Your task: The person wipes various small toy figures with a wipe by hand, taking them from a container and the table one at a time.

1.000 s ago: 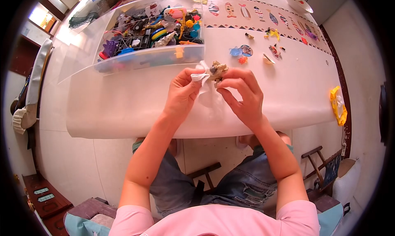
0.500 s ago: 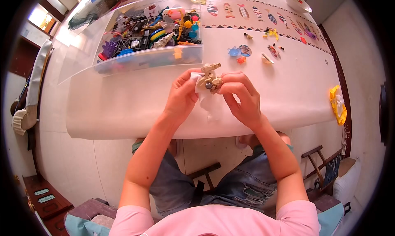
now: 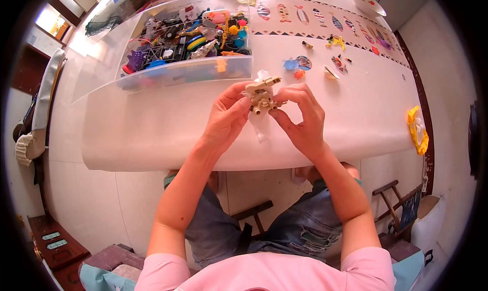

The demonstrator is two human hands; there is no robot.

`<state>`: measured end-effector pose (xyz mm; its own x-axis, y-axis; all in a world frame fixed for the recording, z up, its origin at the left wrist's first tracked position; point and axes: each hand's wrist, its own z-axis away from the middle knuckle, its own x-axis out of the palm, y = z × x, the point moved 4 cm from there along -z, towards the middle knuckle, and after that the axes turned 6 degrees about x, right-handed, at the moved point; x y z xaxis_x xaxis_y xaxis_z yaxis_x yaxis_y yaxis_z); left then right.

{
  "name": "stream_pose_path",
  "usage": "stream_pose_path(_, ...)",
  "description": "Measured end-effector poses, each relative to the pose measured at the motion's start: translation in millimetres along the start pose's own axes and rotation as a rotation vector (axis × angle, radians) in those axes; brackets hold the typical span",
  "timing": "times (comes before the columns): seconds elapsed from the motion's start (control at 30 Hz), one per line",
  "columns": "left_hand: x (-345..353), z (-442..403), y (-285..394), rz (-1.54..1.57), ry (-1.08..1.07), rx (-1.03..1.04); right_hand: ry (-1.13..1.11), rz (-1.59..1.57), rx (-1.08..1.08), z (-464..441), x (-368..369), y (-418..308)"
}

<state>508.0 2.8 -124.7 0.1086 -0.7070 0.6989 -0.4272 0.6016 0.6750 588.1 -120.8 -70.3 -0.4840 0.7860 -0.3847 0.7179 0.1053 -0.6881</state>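
Above the counter's near edge (image 3: pixel 152 156), the left hand (image 3: pixel 226 116) and right hand (image 3: pixel 303 119) hold a tan jointed toy (image 3: pixel 263 99), fingers pinching its opposite sides. A limp white wipe (image 3: pixel 261 131) hangs beneath it. The toy looks light, stiff plastic, perhaps slippery if damp; its thin protruding parts could snap, so the chunky middle seems the safer hold.
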Motion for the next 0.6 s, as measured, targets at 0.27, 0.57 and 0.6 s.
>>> stream_pose_path(0.27, -1, 1, 0, -0.134, 0.016, 0.027, 0.021, 0.051, 0.012, 0, -3, 4)
stream_pose_path(0.57, 2, 12, 1, -0.558, 0.225, 0.184, 0.06, 0.341, -0.257, 11, -1, -14)
stream_pose_path(0.6, 8, 16, 8, -0.579, 0.244, 0.216, 0.066, 0.278, -0.195, 9, -4, -21)
